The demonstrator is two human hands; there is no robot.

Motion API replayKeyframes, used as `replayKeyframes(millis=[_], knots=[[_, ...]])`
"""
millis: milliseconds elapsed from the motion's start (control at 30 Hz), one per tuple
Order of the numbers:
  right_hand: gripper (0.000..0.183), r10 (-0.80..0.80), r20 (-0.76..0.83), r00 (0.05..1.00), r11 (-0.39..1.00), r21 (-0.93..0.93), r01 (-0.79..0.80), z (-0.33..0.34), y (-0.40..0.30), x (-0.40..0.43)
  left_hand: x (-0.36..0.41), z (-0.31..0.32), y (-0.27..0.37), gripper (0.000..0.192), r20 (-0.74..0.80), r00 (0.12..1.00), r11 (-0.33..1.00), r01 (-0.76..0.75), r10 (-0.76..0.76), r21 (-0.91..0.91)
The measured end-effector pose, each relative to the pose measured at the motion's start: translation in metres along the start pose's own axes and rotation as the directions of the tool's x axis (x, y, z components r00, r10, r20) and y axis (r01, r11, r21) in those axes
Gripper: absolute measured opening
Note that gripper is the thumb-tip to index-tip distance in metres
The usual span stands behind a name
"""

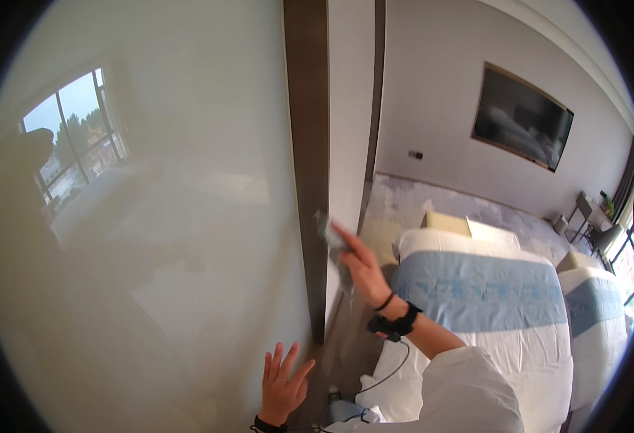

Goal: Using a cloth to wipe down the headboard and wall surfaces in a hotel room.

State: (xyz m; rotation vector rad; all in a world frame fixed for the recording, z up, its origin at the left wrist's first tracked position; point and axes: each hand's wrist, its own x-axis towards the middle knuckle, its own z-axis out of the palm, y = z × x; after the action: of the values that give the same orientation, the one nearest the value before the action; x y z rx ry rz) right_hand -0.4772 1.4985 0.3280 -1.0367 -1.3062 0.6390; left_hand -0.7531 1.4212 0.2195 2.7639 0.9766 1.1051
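My right hand (pixel 368 276) is raised beside the dark brown edge strip (pixel 307 135) of a pale glossy panel (pixel 187 303). Its fingers are closed on a grey-white cloth (pixel 338 241), blurred and hanging slightly below the hand. The upper end of the cloth overlaps the brown strip in the picture; whether it presses on it I cannot tell. Lower down, my left hand (pixel 284 387) is held up in front of the panel with its fingers apart and nothing in it. Contact between those fingertips and the panel cannot be made out.
Right of me stands a bed (pixel 479 292) with white linen and a blue runner; a second bed (pixel 595 308) lies beyond. A television (pixel 523 116) hangs on the far wall. A chair (pixel 605 238) stands near the window. A thin cable (pixel 390 376) hangs from my right wrist strap.
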Motion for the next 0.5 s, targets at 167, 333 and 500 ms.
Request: replayKeyframes(millis=[167, 333, 500], knots=[[0.063, -0.773, 0.172, 0.611, 0.36, -0.674, 0.645, -0.021, -0.151, 0.12, 0.068, 0.01, -0.015, 0.042, -0.011, 0.993, 0.991, 0.122, -0.121, 0.055], [0.047, -0.716, 0.497, 0.49, -0.093, -0.763, 0.639, -0.016, -0.194, 0.221, 0.082, 0.02, -0.025, 0.057, 0.046, 0.964, 0.933, 0.239, -0.26, 0.27], [0.043, -0.677, 0.638, 0.366, -0.257, -0.671, 0.696, -0.031, -0.126, 0.223, 0.07, 0.046, -0.038, 0.06, -0.036, 0.963, 0.731, 0.227, -0.267, 0.644]])
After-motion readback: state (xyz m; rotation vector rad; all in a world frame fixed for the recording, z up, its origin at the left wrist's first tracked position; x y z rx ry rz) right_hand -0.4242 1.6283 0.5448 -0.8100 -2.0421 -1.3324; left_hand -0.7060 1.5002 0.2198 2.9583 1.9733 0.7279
